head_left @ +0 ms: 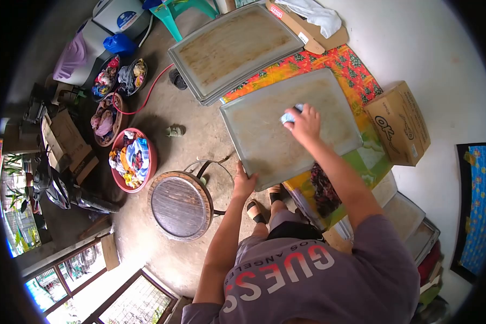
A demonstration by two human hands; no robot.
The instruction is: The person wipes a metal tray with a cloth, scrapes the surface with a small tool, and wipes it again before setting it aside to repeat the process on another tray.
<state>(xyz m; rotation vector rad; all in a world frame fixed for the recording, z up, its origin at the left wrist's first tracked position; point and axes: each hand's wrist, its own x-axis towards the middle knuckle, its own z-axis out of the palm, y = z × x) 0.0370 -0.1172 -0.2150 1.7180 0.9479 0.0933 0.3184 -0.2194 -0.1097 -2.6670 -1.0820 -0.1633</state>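
Observation:
A large metal baking tray (264, 135) with brownish stains lies on a table covered with a colourful tablecloth (356, 70). My right hand (306, 125) is closed on a crumpled light-blue cloth (290, 115), pressed against the tray's surface right of its middle. My left hand (245, 182) grips the tray's near left corner, with the thumb along the rim. Part of that hand's fingers is hidden under the edge. Beyond this tray sits a stack of similar trays (232, 48), the top one browned in its middle.
A cardboard box (399, 124) stands at the table's right, by the wall. More trays (402, 216) lie at lower right. A round wooden stool (181, 205) stands left of me. Basins of clothes, including a red basin (153, 162), sit on the floor near a red hose (148, 97).

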